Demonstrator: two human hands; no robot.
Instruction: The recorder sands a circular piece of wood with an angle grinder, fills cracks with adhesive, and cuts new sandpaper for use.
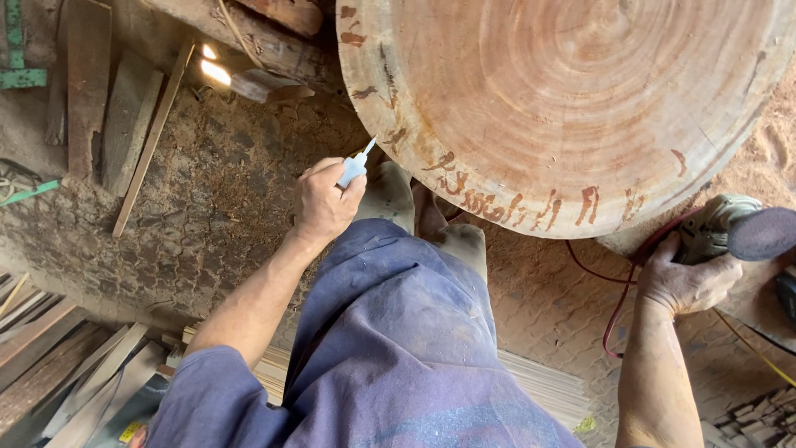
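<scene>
My left hand grips a small pale glue tube, its thin nozzle pointing up toward the edge of a large round wooden slab. The slab's rim shows reddish bark patches and cracks near the nozzle. My right hand rests on a grey handheld sander with a round dark pad, set on a surface at the right, below the slab. A red cable runs from the sander down past my wrist.
Dusty ground with sawdust lies below. Wooden planks and strips lean at the upper left, more boards at the lower left. A log lies behind the slab. Thin slats lie under my legs; a yellow cable crosses the right.
</scene>
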